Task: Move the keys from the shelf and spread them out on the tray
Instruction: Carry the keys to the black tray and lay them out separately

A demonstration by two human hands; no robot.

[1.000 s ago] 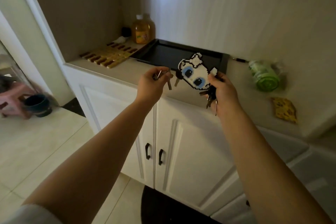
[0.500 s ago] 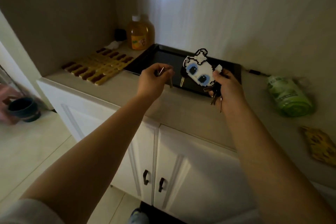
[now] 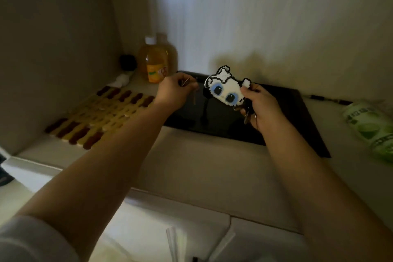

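step: carrying, nothing laid down yet | left hand [image 3: 174, 91] pinching a loose key [image 3: 194, 98] above the tray [image 3: 297, 117]'s left end | right hand [image 3: 261, 106] gripping the panda-charm key bunch [image 3: 225, 89] mid-tray | next, I'd guess: lower, drop them apart

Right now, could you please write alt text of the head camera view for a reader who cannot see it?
Two bare hands hover above a black tray on a beige counter: the left hand pinches a small key, the right hand holds a key bunch with a pixel-style panda charm.
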